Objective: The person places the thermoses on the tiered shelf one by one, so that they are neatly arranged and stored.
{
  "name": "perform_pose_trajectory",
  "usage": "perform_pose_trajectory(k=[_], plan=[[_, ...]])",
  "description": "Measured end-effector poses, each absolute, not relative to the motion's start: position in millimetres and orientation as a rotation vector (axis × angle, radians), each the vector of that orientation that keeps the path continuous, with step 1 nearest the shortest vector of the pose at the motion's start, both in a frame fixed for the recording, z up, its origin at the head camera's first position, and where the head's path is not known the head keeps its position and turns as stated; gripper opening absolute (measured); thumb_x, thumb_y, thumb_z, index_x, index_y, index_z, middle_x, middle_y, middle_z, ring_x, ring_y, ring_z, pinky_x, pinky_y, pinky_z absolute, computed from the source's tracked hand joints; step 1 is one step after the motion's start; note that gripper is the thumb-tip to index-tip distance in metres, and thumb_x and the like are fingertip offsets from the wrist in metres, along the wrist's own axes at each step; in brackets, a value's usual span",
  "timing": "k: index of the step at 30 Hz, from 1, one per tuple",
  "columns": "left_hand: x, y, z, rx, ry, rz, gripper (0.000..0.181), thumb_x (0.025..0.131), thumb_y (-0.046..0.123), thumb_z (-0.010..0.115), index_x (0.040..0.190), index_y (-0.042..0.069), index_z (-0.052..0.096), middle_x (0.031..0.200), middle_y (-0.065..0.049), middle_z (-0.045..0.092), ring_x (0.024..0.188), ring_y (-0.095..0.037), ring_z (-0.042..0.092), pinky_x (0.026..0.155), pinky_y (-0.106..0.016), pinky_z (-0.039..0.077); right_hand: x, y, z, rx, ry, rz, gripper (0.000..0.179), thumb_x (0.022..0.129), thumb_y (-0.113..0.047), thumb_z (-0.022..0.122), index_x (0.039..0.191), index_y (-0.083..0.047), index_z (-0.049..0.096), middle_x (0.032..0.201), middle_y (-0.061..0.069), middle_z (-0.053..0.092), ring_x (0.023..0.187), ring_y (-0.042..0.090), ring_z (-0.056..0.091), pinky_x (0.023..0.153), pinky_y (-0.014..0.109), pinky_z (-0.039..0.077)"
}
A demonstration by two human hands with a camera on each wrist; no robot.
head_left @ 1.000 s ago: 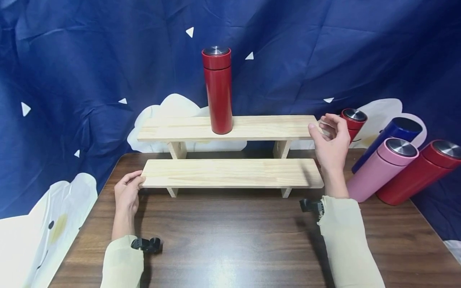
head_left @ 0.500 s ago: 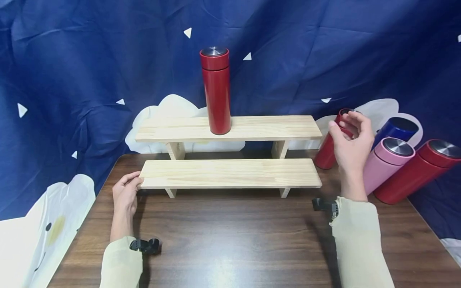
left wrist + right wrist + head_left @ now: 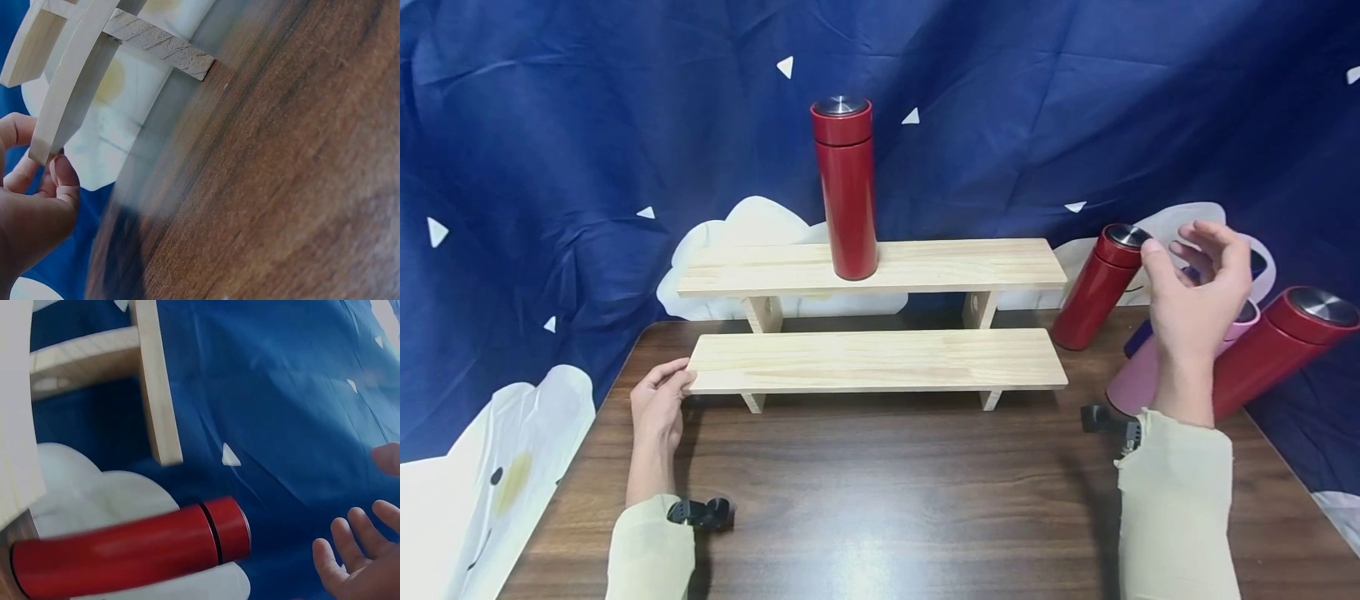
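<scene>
From my remote stn. I can't read any txt, label, brand, no. or sign, neither in the head cam view nor in the two wrist cam views.
</scene>
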State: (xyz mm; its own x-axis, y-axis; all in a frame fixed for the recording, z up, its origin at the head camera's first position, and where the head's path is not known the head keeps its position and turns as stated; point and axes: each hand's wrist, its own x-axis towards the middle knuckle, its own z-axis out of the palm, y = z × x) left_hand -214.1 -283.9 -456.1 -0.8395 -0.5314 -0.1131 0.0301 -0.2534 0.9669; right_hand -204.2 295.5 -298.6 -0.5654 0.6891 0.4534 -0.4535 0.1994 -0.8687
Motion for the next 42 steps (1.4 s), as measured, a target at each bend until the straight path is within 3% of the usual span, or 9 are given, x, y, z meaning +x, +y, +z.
perform_pose_trajectory(k=[9, 19, 26, 36, 42], plan=[[-215, -284, -456, 0.611, -1.645, -2.145, 0.022, 0.084, -0.014, 0.065, 0.092, 0.002, 0.077, 0.078, 0.000, 0.070, 0.063, -0.009, 0.059, 0.056, -0.016, 0.048, -192, 316, -293, -0.357, -1.488, 1.464, 0.041, 0.078, 0.001, 0.079, 0.115, -0.012, 0.068, 0.111, 0.002, 0.067, 0.098, 0.012, 0.062, 0.080, 0.023, 0.045], [-215, -285, -457, 0.621, -1.656, -2.140, 0.022, 0.084, -0.014, 0.065, 0.093, 0.002, 0.077, 0.079, 0.001, 0.070, 0.063, -0.009, 0.059, 0.056, -0.016, 0.048, -179, 329, -302, -0.521, -1.484, 1.335, 0.037, 0.082, -0.002, 0.076, 0.116, -0.015, 0.068, 0.111, -0.005, 0.065, 0.101, 0.008, 0.057, 0.089, 0.023, 0.042], [-216, -286, -456, 0.626, -1.662, -2.147, 0.022, 0.084, -0.014, 0.065, 0.094, 0.002, 0.076, 0.081, 0.000, 0.070, 0.065, -0.009, 0.060, 0.057, -0.017, 0.050, -174, 334, -306, -0.603, -1.457, 1.331, 0.036, 0.082, -0.001, 0.075, 0.114, -0.016, 0.068, 0.114, -0.005, 0.062, 0.103, 0.007, 0.055, 0.085, 0.018, 0.039], [-216, -284, -456, 0.608, -1.644, -2.158, 0.022, 0.084, -0.015, 0.064, 0.096, 0.000, 0.076, 0.080, -0.001, 0.070, 0.064, -0.009, 0.060, 0.057, -0.017, 0.049, -166, 336, -322, -0.663, -1.367, 1.474, 0.055, 0.070, 0.008, 0.081, 0.115, -0.017, 0.064, 0.116, -0.001, 0.056, 0.106, 0.008, 0.050, 0.083, 0.018, 0.038], [-214, -284, -457, 0.613, -1.647, -2.149, 0.022, 0.084, -0.015, 0.064, 0.097, -0.001, 0.076, 0.081, -0.001, 0.071, 0.066, -0.010, 0.060, 0.058, -0.017, 0.049, -165, 336, -342, -0.621, -1.272, 1.582, 0.064, 0.063, 0.011, 0.088, 0.115, -0.016, 0.062, 0.119, 0.002, 0.057, 0.101, 0.011, 0.055, 0.080, 0.018, 0.046]])
